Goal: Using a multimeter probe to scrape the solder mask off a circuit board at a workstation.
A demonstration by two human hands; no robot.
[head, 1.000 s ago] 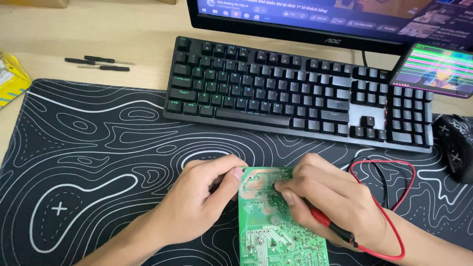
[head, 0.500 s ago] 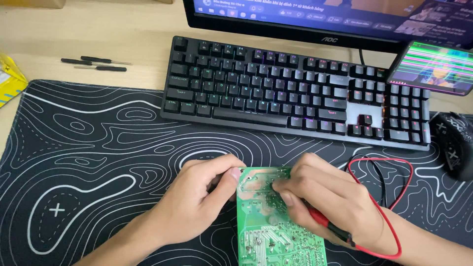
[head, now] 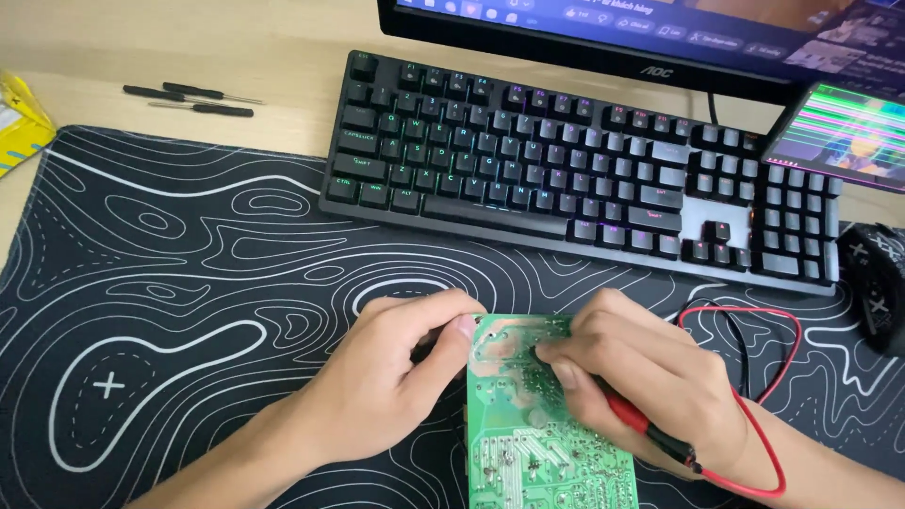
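Between my hands lies the green circuit board, solder side up. My left hand pinches its top-left edge; my right hand grips a red probe against it. I judge it light, rigid, fragile: hold by edges.

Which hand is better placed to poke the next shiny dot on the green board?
Probably the right hand: it holds the red probe against the green circuit board. The left hand only grips the board's edge.
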